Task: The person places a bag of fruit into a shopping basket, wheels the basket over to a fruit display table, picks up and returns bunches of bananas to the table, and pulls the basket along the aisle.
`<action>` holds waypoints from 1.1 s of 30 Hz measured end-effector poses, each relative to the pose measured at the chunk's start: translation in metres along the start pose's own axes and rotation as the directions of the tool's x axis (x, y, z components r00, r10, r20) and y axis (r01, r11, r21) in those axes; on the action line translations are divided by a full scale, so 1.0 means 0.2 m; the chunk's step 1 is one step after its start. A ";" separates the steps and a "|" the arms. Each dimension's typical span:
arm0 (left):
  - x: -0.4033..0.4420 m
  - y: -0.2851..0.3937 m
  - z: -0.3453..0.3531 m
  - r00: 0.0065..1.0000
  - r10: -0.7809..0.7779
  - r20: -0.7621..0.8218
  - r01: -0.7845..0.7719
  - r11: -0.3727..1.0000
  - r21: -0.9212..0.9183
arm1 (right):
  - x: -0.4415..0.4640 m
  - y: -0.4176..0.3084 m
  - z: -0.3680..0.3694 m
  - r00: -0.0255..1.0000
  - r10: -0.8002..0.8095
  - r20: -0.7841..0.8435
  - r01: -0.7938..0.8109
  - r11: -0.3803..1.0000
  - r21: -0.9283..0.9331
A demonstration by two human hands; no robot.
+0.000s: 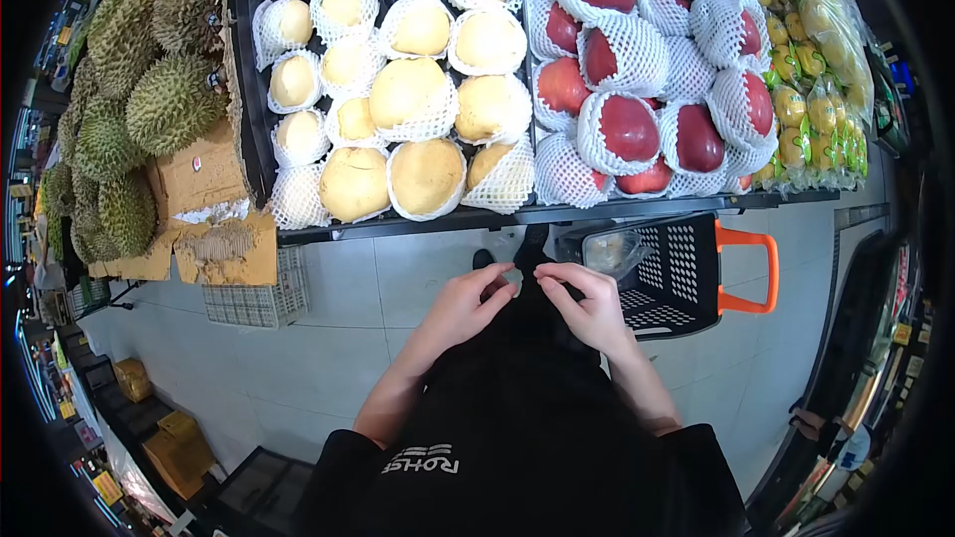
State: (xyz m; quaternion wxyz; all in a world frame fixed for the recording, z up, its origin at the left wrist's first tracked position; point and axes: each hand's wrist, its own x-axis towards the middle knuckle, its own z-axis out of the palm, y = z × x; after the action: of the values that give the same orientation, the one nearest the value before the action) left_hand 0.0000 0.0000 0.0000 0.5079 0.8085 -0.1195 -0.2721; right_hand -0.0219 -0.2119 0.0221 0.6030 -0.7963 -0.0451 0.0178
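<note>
My left hand (470, 302) is in front of my body below the fruit display, its thumb and fingers brought together. A small pale, see-through patch (514, 280) shows at its fingertips; I cannot make out what it is. Close beside it, my right hand (589, 308) has thumb and forefinger pinched, and anything between them is too small to name. The two hands are apart by a narrow gap. Beyond them, pale yellow pears (426, 179) in white foam nets lie on the display, with red apples (629, 129) in similar nets to their right.
A black shopping basket (671, 273) with an orange handle (748, 309) stands on the floor at right, a clear plastic bag (614, 252) inside it. Durians (174, 104) sit on cardboard at left. Bagged yellow fruit (793, 109) lies far right. A pale crate (261, 290) is under the display.
</note>
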 end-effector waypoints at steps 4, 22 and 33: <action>-0.13 -0.18 -0.11 0.999 0.016 -0.032 -0.012 0.992 0.129 | -0.10 0.04 0.23 0.993 0.014 0.119 0.000 0.993 -0.117; -0.08 -0.58 -0.16 0.998 -0.056 0.029 0.052 0.993 0.105 | -0.22 0.30 0.37 0.947 0.133 0.291 -0.039 0.950 -0.309; 0.00 -0.35 -0.27 0.924 0.041 -0.381 -0.113 0.979 -0.170 | -0.21 0.32 0.34 0.952 0.126 0.278 -0.027 0.942 -0.334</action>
State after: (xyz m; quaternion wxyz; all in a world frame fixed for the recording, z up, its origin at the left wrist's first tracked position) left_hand 0.0232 0.0727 -0.0445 0.6061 0.7884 -0.0255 -0.1022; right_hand -0.0659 -0.1667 -0.0587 0.4482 -0.8744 -0.1060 0.1525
